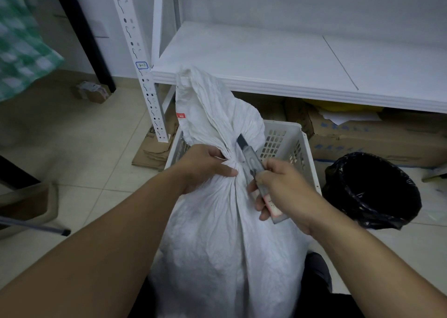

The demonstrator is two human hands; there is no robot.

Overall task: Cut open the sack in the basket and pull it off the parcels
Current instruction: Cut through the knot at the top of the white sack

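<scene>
Sack (217, 233): white, woven, full, standing upright in white perforated basket (287, 146), filling most of it. Neck gathered and cinched tight; loose top (205, 105) rising crumpled above the cinch, leaning toward the edge of white shelf (266, 59). Small red label (181, 116) on the loose top, well above the grip. Left hand (205, 165) closed around the cinched neck from the left, thumb across the near side, fingers curled into the gathered folds. Right hand (283, 192) closed around the handle of utility knife (254, 167), fingers wrapped, thumb on top. Blade extended and angled up and away, tip at the right side of the neck, just beside the left-hand grip; actual contact with the fabric not determinable. Parcels not visible; sack contents concealed. Black-lined bin (372, 192) on the floor to the right of the knife hand, apart from the basket. Cardboard boxes (375, 134) under the shelf, beyond the basket. Flattened cardboard (152, 153) on the tiles left of the basket, beside perforated shelf upright (145, 76). Green checked fabric (21, 35) far up and left of the grip, blurred.
</scene>
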